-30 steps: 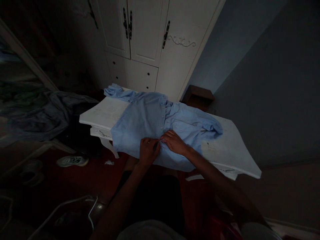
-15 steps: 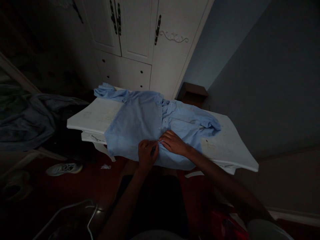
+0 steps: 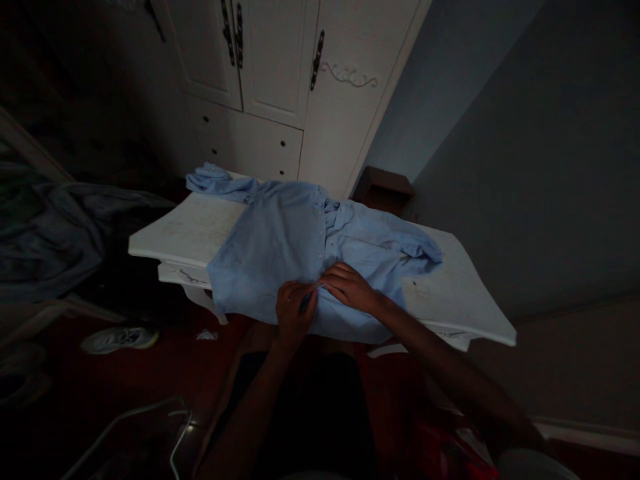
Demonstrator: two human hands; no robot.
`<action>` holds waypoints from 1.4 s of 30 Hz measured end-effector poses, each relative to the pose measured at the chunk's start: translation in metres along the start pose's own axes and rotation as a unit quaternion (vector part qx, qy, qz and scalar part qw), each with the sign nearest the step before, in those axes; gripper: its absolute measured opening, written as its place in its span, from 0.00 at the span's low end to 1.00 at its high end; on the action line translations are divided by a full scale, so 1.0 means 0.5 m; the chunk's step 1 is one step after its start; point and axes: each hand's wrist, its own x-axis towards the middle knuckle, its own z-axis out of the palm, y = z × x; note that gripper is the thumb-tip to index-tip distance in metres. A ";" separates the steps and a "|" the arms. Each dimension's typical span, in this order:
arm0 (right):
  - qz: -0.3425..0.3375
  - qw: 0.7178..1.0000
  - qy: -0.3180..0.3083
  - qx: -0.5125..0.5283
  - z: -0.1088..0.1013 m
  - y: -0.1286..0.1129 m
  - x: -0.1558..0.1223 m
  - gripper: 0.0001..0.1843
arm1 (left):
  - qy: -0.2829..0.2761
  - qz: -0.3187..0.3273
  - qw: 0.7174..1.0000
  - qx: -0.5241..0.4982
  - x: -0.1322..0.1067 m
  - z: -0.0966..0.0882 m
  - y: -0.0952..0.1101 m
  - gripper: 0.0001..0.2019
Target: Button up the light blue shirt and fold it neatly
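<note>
A light blue button-up shirt (image 3: pixel 270 233) lies spread over a white table (image 3: pixel 185 230), its sleeves out to both sides and its lower edge at the table's front. Down its middle runs a row of small buttons, with the front parted near the collar. My left hand (image 3: pixel 295 307) pinches the shirt's front edge low down. Right beside it, my right hand (image 3: pixel 347 287) grips the same edge, fingertips almost meeting the left ones. Whether a button sits between the fingers is hidden.
Behind the table stands a white wardrobe (image 3: pixel 270 60) with dark handles. A small brown cabinet (image 3: pixel 383 190) is by the wall. Grey clothes (image 3: pixel 65 233) hang at the left. A shoe (image 3: pixel 120 339) and a white hanger-like frame (image 3: pixel 120 417) are on the red floor.
Both hands stay at the same spot on the shirt's front edge, with only slight finger movement. The view has shifted a little.
</note>
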 end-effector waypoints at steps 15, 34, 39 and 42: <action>0.012 1.000 -0.012 0.000 -0.001 -0.001 0.004 0.11 | 0.010 -0.009 1.000 0.002 -0.002 0.006 -0.002 0.05; -0.014 0.993 0.119 0.024 -0.002 -0.005 -0.006 0.06 | 0.006 -0.231 0.969 -0.083 0.013 0.004 0.018 0.08; -0.005 0.996 0.094 0.010 0.000 -0.003 -0.002 0.09 | -0.014 -0.275 0.954 -0.116 0.024 0.006 0.020 0.10; -0.003 0.997 0.078 -0.010 0.002 -0.001 -0.003 0.11 | -0.027 -0.283 0.950 -0.130 0.036 0.004 0.022 0.09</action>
